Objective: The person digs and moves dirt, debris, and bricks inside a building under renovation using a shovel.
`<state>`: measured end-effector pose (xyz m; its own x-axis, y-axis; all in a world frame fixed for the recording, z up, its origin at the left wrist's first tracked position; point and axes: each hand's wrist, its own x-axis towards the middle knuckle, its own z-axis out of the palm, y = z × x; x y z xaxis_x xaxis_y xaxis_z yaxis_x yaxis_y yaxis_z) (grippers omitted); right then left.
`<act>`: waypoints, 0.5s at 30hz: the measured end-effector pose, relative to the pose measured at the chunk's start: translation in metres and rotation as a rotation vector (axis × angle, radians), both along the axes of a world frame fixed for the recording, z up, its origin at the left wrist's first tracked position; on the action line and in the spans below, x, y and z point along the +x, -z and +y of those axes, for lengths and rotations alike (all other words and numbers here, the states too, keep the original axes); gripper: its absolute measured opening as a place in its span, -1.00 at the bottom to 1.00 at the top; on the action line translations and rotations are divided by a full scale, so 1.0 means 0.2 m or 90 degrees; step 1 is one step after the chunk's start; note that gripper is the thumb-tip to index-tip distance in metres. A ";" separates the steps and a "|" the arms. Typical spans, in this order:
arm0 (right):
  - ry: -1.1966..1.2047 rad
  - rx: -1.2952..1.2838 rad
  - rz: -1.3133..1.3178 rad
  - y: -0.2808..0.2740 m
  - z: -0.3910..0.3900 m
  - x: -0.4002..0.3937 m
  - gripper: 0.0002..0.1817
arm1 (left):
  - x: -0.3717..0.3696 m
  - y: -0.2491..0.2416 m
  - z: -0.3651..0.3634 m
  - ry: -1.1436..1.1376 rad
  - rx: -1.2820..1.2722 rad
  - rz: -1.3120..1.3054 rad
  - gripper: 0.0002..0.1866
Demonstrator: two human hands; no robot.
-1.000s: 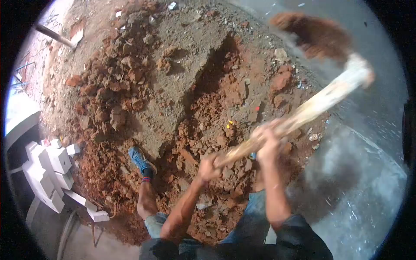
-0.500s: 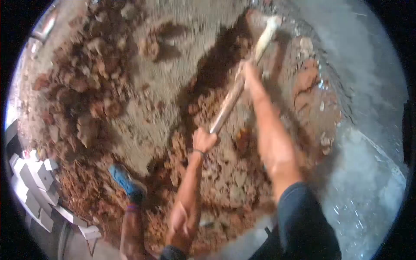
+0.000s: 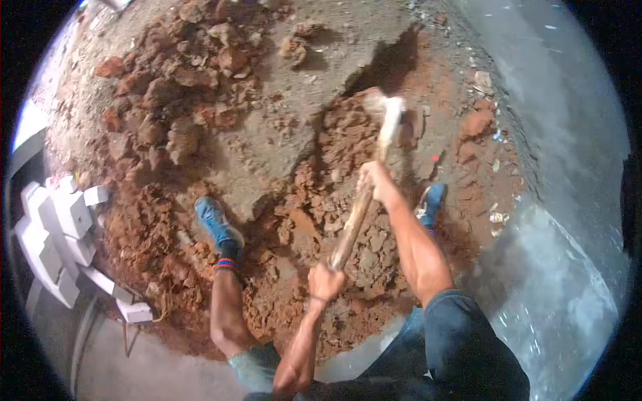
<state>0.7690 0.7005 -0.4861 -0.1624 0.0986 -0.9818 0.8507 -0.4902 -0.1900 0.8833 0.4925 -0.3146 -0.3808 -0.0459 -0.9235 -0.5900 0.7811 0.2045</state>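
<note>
My left hand is closed around the lower end of a long wooden handle. Farther up the same handle, my right hand grips it near the middle. The handle slants up and to the right to a pale, blurred top end, where a tool head shows only faintly. That end is over loose reddish-brown soil beside a dark cut in the ground.
My feet in blue shoes stand on both sides of the broken soil. Clods are heaped at the upper left. White blocks lie at the left edge, and smooth grey floor runs along the right.
The tool's top end has moved down and left in view, and both hands are lower. The view has shifted, so the right shoe now shows and the white blocks appear higher.
</note>
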 end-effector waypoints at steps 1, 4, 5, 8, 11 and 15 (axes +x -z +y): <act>-0.005 0.046 -0.045 -0.02 0.00 0.09 -0.84 | 0.04 -0.08 0.00 -0.022 0.012 -0.020 -0.75; 0.002 -0.005 -0.118 -0.10 -0.12 0.27 -0.91 | 0.18 -0.17 -0.13 -0.072 0.048 -0.024 -0.71; 0.049 -0.041 -0.103 -0.13 -0.14 0.33 -0.92 | 0.11 -0.24 -0.15 -0.069 0.039 -0.017 -0.71; 0.011 0.026 -0.132 -0.15 -0.17 0.37 -0.96 | 0.32 -0.23 -0.13 -0.058 0.014 -0.035 -0.71; -0.053 0.051 -0.163 -0.27 -0.26 0.39 -0.95 | 0.38 -0.31 -0.17 -0.079 -0.018 -0.204 -0.72; -0.071 -0.017 -0.144 -0.25 -0.20 0.29 -0.88 | 0.29 -0.33 -0.11 -0.200 0.089 -0.184 -0.70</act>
